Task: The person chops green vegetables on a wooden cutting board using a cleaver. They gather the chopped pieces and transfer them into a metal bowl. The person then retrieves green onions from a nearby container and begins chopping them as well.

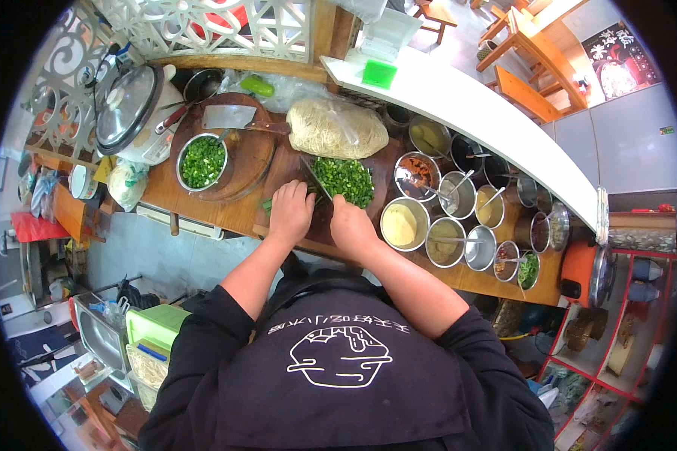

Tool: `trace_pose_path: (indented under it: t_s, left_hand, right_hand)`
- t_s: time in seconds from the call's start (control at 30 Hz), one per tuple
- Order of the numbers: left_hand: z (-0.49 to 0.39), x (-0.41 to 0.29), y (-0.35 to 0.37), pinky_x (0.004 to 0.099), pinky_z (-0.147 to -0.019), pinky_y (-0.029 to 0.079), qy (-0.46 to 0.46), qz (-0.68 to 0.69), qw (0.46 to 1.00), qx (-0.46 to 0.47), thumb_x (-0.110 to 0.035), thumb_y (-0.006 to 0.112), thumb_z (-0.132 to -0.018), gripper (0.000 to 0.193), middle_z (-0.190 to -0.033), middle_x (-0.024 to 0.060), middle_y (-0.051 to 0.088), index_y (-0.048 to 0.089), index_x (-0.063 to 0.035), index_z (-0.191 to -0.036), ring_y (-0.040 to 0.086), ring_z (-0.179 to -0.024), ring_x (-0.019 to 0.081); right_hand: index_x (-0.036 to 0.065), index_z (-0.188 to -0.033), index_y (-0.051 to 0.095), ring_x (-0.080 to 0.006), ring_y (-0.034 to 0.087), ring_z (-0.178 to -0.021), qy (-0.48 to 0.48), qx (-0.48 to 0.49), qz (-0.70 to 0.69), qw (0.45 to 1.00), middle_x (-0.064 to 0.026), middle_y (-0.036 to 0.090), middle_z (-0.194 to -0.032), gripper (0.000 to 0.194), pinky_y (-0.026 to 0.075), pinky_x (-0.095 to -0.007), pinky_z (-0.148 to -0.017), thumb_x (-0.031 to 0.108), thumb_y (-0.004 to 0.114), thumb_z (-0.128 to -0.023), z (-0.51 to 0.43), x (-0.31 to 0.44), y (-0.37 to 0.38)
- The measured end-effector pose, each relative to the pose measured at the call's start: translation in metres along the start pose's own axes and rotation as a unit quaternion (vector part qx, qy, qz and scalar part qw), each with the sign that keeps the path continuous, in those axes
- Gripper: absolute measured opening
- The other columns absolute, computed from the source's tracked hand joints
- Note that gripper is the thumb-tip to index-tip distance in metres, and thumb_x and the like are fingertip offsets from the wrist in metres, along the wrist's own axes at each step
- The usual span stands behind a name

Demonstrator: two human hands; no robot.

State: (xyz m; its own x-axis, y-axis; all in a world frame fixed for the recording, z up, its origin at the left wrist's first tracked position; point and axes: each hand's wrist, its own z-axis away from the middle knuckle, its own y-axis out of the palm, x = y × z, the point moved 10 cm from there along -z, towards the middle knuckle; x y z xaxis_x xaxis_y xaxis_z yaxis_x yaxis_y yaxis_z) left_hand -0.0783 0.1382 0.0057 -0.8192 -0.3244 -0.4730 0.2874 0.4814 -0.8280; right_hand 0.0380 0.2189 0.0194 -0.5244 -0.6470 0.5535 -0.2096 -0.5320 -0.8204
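My right hand (351, 225) is closed around the handle of a kitchen knife, whose blade (316, 177) points up and left over a dark wooden cutting board (282, 163). Just left of the blade, my left hand (291, 211) presses on green scallion stalks (267, 205), largely hidden by its fingers. A heap of chopped scallions (344, 181) lies right of the blade. Further left, a metal bowl of chopped scallions (202, 162) stands on a round wooden chopping block (254, 152), with a cleaver (231, 117) lying behind it.
Beyond the board lies a plastic bag of noodles (338, 129). Several metal containers of sauces and seasonings, one with a pale yellow paste (399, 224), crowd the counter at right. A large cooker (132, 113) stands at left. A white ledge (462, 101) curves behind; an orange cooker (581, 273) is far right.
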Motion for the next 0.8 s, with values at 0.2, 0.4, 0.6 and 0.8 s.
trace_pose_path:
  t_s: [0.2, 0.4, 0.6, 0.8]
  left_hand:
    - [0.001, -0.004, -0.001, 0.0499, -0.096, 0.045, 0.002, -0.034, 0.997, -0.067, -0.013, 0.066, -0.096, 0.023, -0.116, 0.0148, 0.065, 0.063, -0.0044, -0.118, 0.059, -0.110, 0.0368]
    - [0.004, 0.003, 0.004, 0.0485, -0.094, 0.044, -0.005, -0.027, 0.997, -0.075, -0.011, 0.065, -0.093, 0.019, -0.111, 0.0109, 0.064, 0.065, -0.0084, -0.112, 0.059, -0.108, 0.0342]
    - [0.000, 0.002, 0.013, 0.0471, -0.092, 0.045, 0.011, -0.073, 0.997, -0.031, -0.013, 0.065, -0.088, 0.020, -0.105, 0.0081, 0.062, 0.066, -0.0093, -0.107, 0.059, -0.105, 0.0321]
    - [0.007, 0.016, 0.031, 0.0488, -0.097, 0.045, -0.009, -0.088, 0.996, 0.011, -0.020, 0.065, -0.089, 0.026, -0.115, 0.0111, 0.066, 0.068, -0.0079, -0.112, 0.058, -0.113, 0.0317]
  right_hand:
    - [-0.003, -0.104, 0.053, -0.0515, 0.071, -0.087, 0.007, 0.006, 0.001, 1.000, -0.0317, 0.070, -0.089, 0.011, 0.056, -0.0598, -0.078, -0.002, 0.050, -0.094, 0.001, 0.002, -0.001]
    - [-0.003, -0.105, 0.053, -0.0520, 0.071, -0.087, 0.012, 0.020, 0.005, 1.000, -0.0320, 0.070, -0.091, 0.011, 0.056, -0.0603, -0.078, -0.002, 0.049, -0.094, 0.000, 0.005, -0.002]
    - [-0.001, -0.105, 0.053, -0.0499, 0.073, -0.083, -0.002, 0.024, 0.034, 0.999, -0.0298, 0.072, -0.091, 0.010, 0.059, -0.0575, -0.075, 0.002, 0.051, -0.096, -0.001, 0.012, -0.011]
    - [-0.003, -0.102, 0.053, -0.0481, 0.074, -0.080, -0.028, 0.074, 0.057, 0.995, -0.0306, 0.072, -0.084, 0.013, 0.061, -0.0563, -0.072, 0.002, 0.056, -0.091, 0.001, 0.038, -0.034]
